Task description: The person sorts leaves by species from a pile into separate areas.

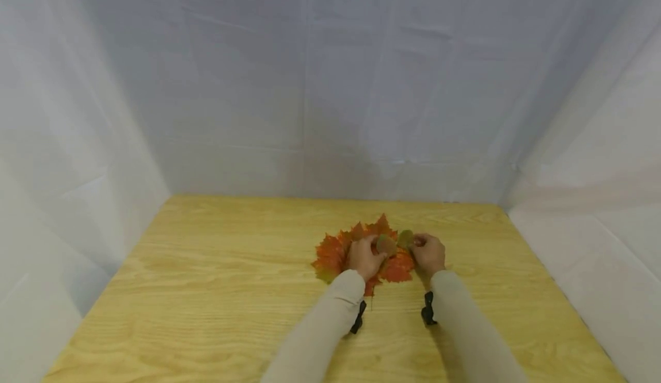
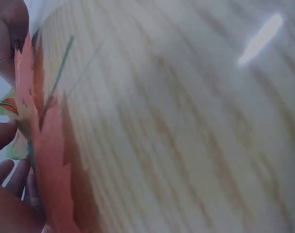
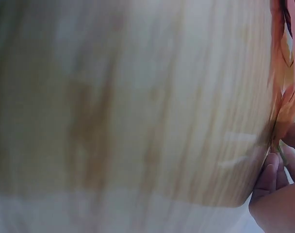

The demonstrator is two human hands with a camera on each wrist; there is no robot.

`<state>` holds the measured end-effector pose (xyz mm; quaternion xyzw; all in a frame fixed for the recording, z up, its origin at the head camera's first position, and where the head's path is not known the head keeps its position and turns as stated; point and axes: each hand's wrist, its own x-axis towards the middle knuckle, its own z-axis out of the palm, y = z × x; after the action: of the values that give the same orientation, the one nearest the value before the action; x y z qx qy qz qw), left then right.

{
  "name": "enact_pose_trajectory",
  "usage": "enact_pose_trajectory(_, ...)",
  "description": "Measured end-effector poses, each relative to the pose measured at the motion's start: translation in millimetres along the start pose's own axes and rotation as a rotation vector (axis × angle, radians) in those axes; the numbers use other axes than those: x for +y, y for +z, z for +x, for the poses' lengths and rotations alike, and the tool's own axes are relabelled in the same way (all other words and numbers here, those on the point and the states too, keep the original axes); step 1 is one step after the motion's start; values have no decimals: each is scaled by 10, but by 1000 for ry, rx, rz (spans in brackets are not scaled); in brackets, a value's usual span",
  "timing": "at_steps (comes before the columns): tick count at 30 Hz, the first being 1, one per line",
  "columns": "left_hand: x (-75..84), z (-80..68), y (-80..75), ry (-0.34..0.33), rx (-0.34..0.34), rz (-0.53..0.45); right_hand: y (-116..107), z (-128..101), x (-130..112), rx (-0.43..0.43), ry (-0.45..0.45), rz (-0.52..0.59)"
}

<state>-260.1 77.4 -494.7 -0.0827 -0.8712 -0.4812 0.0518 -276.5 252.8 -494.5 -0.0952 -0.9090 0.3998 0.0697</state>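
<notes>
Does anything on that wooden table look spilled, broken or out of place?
Nothing stands out. The orange leaves lie in one pile on the table, and the left hand and right hand each hold a small greenish leaf.

Wooden table [image 1: 206, 291] — white sheeting [image 1: 330, 84] behind

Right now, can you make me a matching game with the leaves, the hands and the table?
Things:
1. orange leaves
2. small green leaf
3. table
4. left hand

Matches:
A. pale wood, under everything
B. pinched in the right hand
C. lying in a pile on the wood
D. holding a brownish-green leaf over the pile

Pairs: 1-C, 2-B, 3-A, 4-D
</notes>
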Motion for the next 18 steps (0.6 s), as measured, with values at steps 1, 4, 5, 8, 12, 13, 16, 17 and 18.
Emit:
enact_pose_trajectory(1, 5, -9, 3, -5, 4, -4, 5, 2, 3, 7, -5, -10)
enact_pose_trajectory(4, 34, -24, 4, -31, 15, -39, 15, 8, 10, 20, -17, -18)
enact_pose_trajectory(5, 45, -28, 3, -46, 15, -57, 19, 13, 15, 22, -17, -15)
enact_pose_trajectory(8, 52, -20, 17, -80, 32, -90, 29, 36, 34, 24, -11, -6)
enact_pose_trajectory(12, 37, -11, 43, -58, 72, -93, 31, 46, 46, 29, 3, 27)
enact_pose_trajectory(13, 38, -13, 46, -46, 82, -91, 28, 44, 48, 29, 2, 34)
enact_pose_trajectory(16, 35, -34, 54, -7, 106, -112, 17, 27, 65, 28, -6, 54)
enact_pose_trajectory(17, 33, -40, 57, 4, 110, -121, 13, 22, 75, 30, -7, 57)
enact_pose_trajectory(18, -47, -14, 112, 41, 122, -128, 9, 19, 88, 31, -7, 59)
